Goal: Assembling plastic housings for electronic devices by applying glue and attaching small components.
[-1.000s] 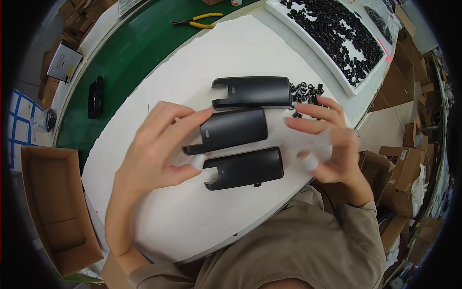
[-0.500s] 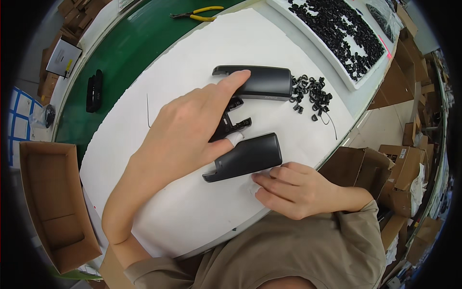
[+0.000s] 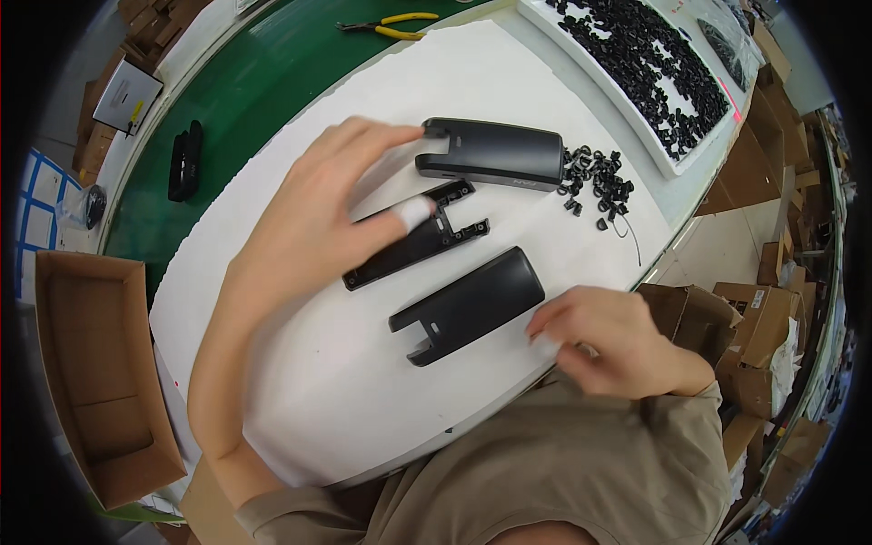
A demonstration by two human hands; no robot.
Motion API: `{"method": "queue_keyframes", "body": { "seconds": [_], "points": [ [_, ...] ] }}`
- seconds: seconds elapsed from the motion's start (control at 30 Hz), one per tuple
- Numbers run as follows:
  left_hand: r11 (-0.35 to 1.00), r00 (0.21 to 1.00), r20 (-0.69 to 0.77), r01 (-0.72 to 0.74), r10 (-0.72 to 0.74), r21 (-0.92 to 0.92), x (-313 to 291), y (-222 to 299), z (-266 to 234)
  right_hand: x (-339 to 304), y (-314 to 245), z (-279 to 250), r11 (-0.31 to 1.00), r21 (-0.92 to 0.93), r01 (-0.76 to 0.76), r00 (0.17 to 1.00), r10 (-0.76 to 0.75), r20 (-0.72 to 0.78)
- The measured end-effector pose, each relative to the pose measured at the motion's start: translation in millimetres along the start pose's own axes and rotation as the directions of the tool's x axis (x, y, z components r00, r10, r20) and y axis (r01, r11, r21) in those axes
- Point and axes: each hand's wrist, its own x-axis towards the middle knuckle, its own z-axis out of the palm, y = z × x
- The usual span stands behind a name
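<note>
My left hand [image 3: 313, 204] is open, fingers spread, over the left side of the white sheet. Its index fingertip reaches the left end of a black plastic shell [image 3: 500, 153]. The thumb, in a white finger cot, lies over a slim black plastic frame [image 3: 413, 243] with a forked end; whether it touches cannot be told. A second black shell [image 3: 472, 307], notched at its left end, lies slanted nearer to me. Just off that shell's right end is my right hand [image 3: 609, 345], slightly blurred, with fingers curled inward. Anything between its fingertips is hidden.
Small black clips [image 3: 598, 184] lie in a loose pile by the far shell, beside a thin bent wire [image 3: 634, 241]. A white tray [image 3: 672, 168] of similar parts stands far right. Yellow-handled pliers [image 3: 400, 25] lie on the green mat. An open cardboard box [image 3: 109, 381] stands left.
My left hand has drawn back leftward, uncovering the shell's notched end and more of the frame. My right hand has moved right, away from the near shell, which now sits turned differently.
</note>
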Motion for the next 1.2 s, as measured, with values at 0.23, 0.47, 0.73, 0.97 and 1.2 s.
{"method": "queue_keyframes", "body": {
  "seconds": [0.23,0.47,0.73,0.97,1.2],
  "points": [
    [0.959,0.958,0.128,0.268,-0.256,-0.092,41.7,-2.4,17.4,-8.9,9.6,-16.7,0.910,0.054,-0.411,0.910,0.413,-0.032],
    [0.934,0.984,-0.099,0.104,-0.146,-0.341,43.3,-16.4,-2.8,-7.1,13.5,-10.0,0.950,-0.064,-0.307,0.945,0.296,-0.141],
    [0.925,0.929,-0.368,-0.109,-0.035,-0.364,38.8,-36.8,-47.0,-12.6,10.8,-13.8,0.915,0.004,-0.403,0.910,0.401,-0.100],
    [0.978,0.975,-0.200,-0.057,0.097,0.198,59.5,0.5,11.4,-7.7,7.9,-17.5,0.940,-0.226,-0.257,0.962,0.270,0.029],
    [0.985,0.991,-0.079,-0.096,0.108,0.146,74.5,-15.6,43.9,-2.7,4.2,-23.9,0.913,-0.343,-0.223,0.962,0.263,0.076]
  ]
}}
